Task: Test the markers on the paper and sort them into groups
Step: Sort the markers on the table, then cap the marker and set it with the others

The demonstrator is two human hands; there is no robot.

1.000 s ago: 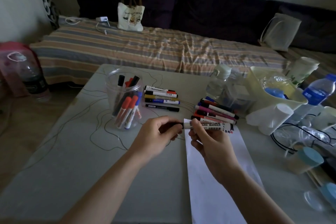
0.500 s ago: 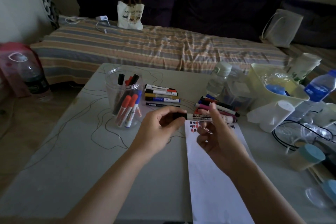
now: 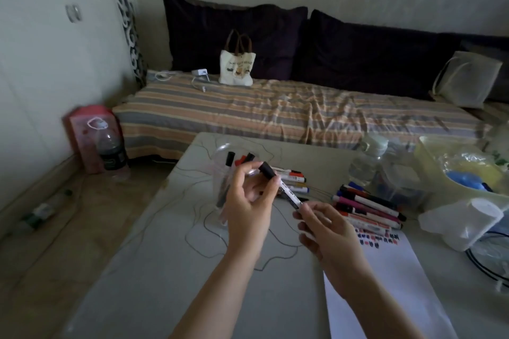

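A white whiteboard marker [image 3: 286, 192] with a black cap hangs tilted above the table, cap end up and to the left. My left hand [image 3: 248, 203] grips it just below the cap. My right hand [image 3: 327, 231] pinches its lower end. A white paper sheet [image 3: 391, 289] lies to the right, with small red and dark test marks [image 3: 377, 239] near its top. A clear cup [image 3: 224, 173] holding several markers stands behind my left hand. One row of markers [image 3: 296, 180] lies behind the hands, and another group of markers [image 3: 369, 208] lies above the paper.
A clear water bottle [image 3: 369, 159], a yellow tub [image 3: 429, 162] and a white roll [image 3: 468, 221] crowd the table's right side. Dark cables [image 3: 493, 270] curl at the right edge. A striped couch [image 3: 275, 110] with a tote bag [image 3: 237, 67] lies beyond. A dark bottle [image 3: 111, 151] stands on the floor at left.
The marker was level over the top of the paper; now it is lifted and tilted, cap up-left, and both hands have shifted left of the paper. My view has swung up and left.
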